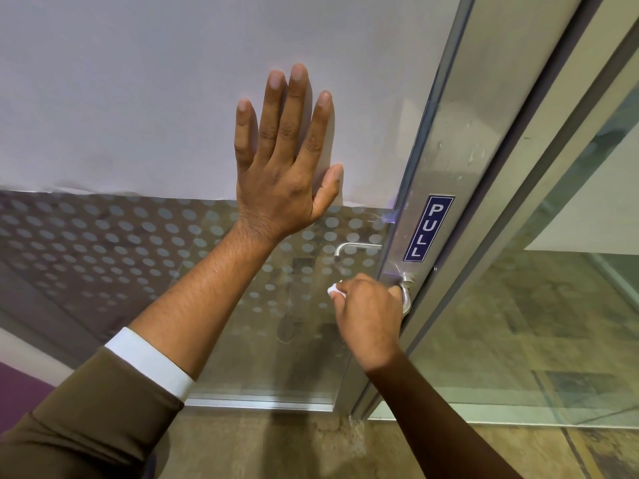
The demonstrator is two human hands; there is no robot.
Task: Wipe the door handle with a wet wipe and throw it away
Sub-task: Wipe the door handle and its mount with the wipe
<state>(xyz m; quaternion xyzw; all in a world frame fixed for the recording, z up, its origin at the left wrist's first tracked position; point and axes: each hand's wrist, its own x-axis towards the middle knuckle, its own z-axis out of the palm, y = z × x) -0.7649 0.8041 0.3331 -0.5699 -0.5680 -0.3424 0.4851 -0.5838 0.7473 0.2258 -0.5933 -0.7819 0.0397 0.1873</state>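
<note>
My right hand [368, 314] is closed around the silver door handle [406, 295] on the metal door frame, with a white wet wipe [333, 289] bunched inside the fist; only a small end of the wipe sticks out on the left. Most of the lever is hidden under my fingers. My left hand [285, 157] lies flat with fingers spread against the glass door [173, 98], above and left of the handle, holding nothing.
A blue PULL sticker [428, 228] sits on the frame just above the handle. The inner handle [356, 248] shows through the dotted glass. A fixed glass panel [553, 305] stands to the right. Brown floor lies below.
</note>
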